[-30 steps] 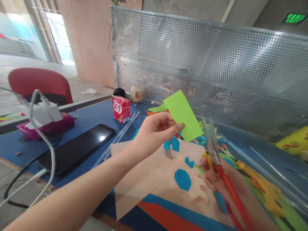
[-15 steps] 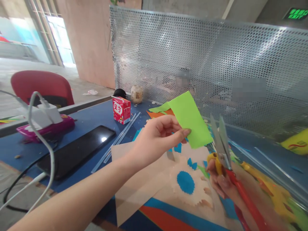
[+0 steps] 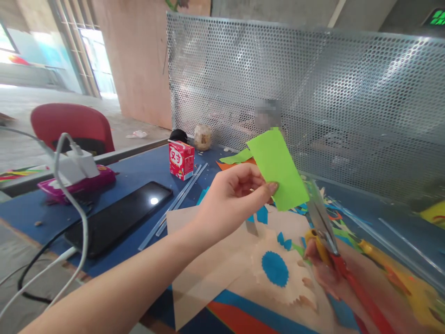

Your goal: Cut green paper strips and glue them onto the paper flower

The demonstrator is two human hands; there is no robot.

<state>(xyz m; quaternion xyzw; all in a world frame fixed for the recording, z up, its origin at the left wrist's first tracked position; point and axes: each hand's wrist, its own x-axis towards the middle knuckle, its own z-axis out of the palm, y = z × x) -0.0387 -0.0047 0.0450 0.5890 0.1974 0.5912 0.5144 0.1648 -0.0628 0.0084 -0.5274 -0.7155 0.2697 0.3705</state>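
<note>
My left hand point(image 3: 232, 199) pinches a bright green paper strip point(image 3: 277, 168) and holds it upright above the table. My right hand point(image 3: 321, 266) grips red and yellow scissors point(image 3: 328, 241); their blades point up and touch the strip's lower right edge. Below lies a beige sheet point(image 3: 222, 260) carrying a fringed cream cutout with a blue disc point(image 3: 275, 268) and small blue scraps point(image 3: 282, 239).
A red drink carton point(image 3: 181, 159), clear rods point(image 3: 181, 197), a black tablet point(image 3: 121, 217), a pink case with a white charger and cables point(image 3: 74, 178) lie on the blue table. A perforated metal screen point(image 3: 313, 93) stands behind. Coloured paper scraps point(image 3: 389, 273) sit at right. A red chair point(image 3: 71, 127) stands left.
The green strip and my left hand shifted slightly right and up. The scissors came from beside the strip to meet its lower right edge, blades narrower than half a second ago.
</note>
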